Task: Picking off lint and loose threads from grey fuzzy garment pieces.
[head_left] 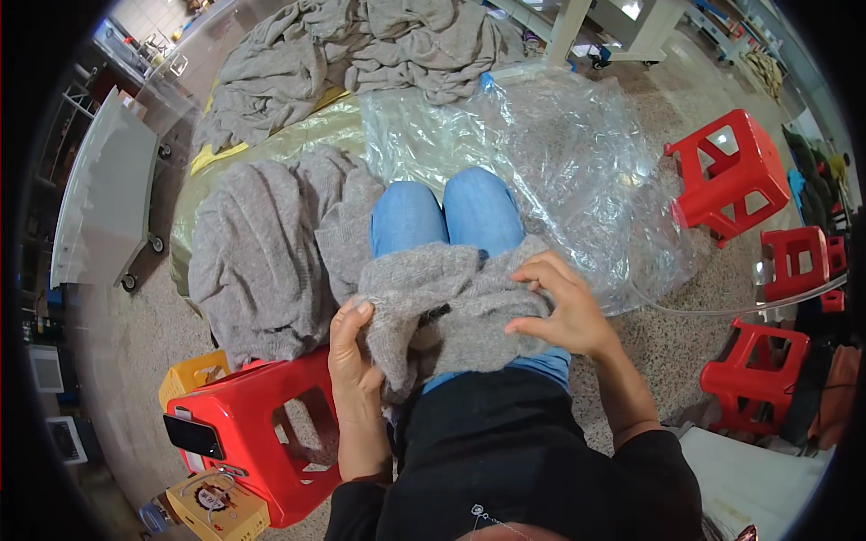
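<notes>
A grey knitted garment [483, 329] lies bunched across my lap, over my blue jeans. My left hand [350, 347] grips its left edge, with the thumb on top and the fingers partly hidden behind. A dark gap shows in the folds near the middle. On the garment's right side rests my right hand [568, 307], its thumb and curved fingers spread apart against the knit. Beside my left knee a heap of the same grey knitwear [257, 252] hangs down to a red stool [271, 433].
More grey knitwear [361, 50] is piled ahead on yellowish sheeting. Clear plastic sheeting [577, 153] covers the floor ahead and right. Red stools [735, 176] stand at right. A phone [193, 436] and yellow box [216, 505] are at lower left. A wheeled white panel [104, 203] stands far left.
</notes>
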### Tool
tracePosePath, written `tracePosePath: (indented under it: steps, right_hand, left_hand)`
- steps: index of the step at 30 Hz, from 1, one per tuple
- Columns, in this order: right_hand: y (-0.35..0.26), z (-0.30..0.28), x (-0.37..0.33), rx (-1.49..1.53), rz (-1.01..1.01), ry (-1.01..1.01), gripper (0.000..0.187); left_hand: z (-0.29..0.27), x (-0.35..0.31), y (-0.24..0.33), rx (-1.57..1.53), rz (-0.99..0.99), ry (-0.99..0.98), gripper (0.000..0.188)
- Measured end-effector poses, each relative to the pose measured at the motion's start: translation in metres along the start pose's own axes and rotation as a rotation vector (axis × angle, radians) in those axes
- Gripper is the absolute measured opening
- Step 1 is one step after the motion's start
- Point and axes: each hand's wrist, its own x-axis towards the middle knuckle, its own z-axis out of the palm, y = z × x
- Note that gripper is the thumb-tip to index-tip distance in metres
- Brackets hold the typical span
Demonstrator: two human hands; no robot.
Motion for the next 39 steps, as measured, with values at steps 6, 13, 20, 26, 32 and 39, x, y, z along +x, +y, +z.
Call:
tracePosePath:
  steps: [6,13,20,26,32,39]
  right_hand:
    - [0.004,0.016,0.001,-0.168,-0.111,0.043,0.030]
    - [0.018,0.017,0.006,0.189,0.171,0.054,0.024]
    - [-0.028,0.034,0.006,-0.045,-0.491,0.382,0.027]
    - [-0.040,0.058,0.019,-0.217,-0.713,0.293,0.023]
    - [-0.036,0.063,0.020,-0.275,-0.659,0.293,0.024]
    - [-0.030,0.053,0.032,0.019,-0.466,0.002,0.035]
  left_hand:
    - [0.001,-0.004,0.003,-0.039,-0.019,-0.031,0.017]
    - [0.004,-0.007,0.000,-0.088,-0.032,0.042,0.007]
    - [0.019,-0.010,-0.016,0.338,0.273,-0.137,0.004]
    - [0.028,-0.018,-0.026,0.458,0.199,-0.110,0.003]
    - [0.025,-0.017,-0.028,0.502,0.269,-0.124,0.013]
    - [0.017,-0.015,-0.025,0.797,0.460,-0.153,0.016]
